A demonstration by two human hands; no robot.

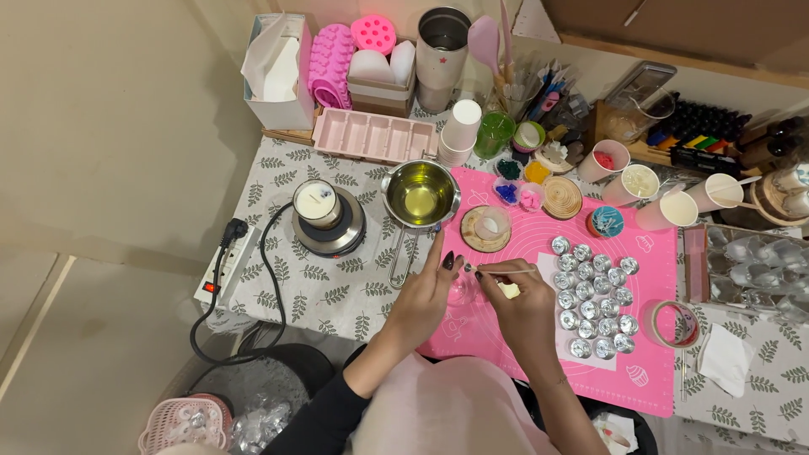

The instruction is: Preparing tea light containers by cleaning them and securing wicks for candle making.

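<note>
Right now your left hand (421,299) is curled around a small clear glass cup (462,291) that stands on the pink mat (522,354), the fingers closed on its side with the dark-nailed fingertips at the rim. Your right hand (524,307) meets it from the other side, its grip pinched on a thin stick (506,270) that lies level above the cup, pointing right. Just beside that hand, on the mat, stand rows of small silver metal cups (594,299) on a white sheet. Behind your hands, a steel pouring pot (420,194) of yellow liquid stands on the leaf-print table (320,295), its handle reaching toward your left hand. Left of the pot sits a round hot plate (329,221) carrying a jar. A wooden coaster (486,227) lies near the mat's back edge, and a roll of tape (674,323) lies at its right edge.
</note>
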